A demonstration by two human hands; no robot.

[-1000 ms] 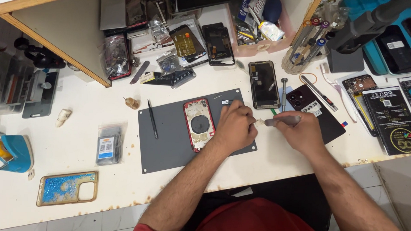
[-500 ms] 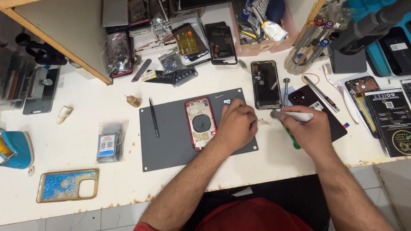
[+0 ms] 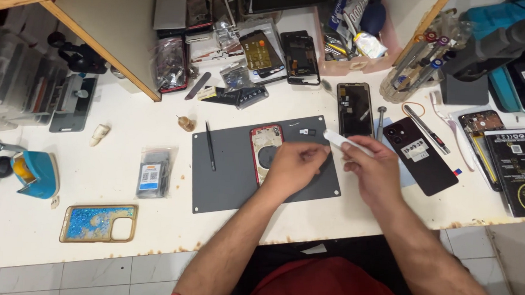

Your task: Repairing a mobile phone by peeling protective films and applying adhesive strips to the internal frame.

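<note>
White worktop (image 3: 127,177), chipped along its near edge, crowded with phone parts; a dark grey rubbery work mat (image 3: 232,175) lies flat at centre.

Since half a second ago: the right hand (image 3: 373,172) has lifted the white pen-shaped tool (image 3: 345,142) from level to slanted, its tip now up and to the left over the mat's far right corner. The left hand (image 3: 294,166) has stayed put.

Left hand: palm down, fingers curled, grip closed on the right edge of the red-framed phone body (image 3: 264,149), pressing it to the mat. The phone lies flat, opened, with a round cut-out showing in its middle.

Right hand: just right of the left, apart from it, grip narrow, thumb and fingers pinching the tool's lower end. Forearm runs back toward the lower right.

Left of the left grip, thin black tweezers (image 3: 210,145) lie on the mat. Beyond the right grip, a black glossy screen panel (image 3: 355,109) lies face down; to its right a dark maroon phone back (image 3: 425,156). Far left, a glittery blue phone case (image 3: 99,222), gold-rimmed.
</note>
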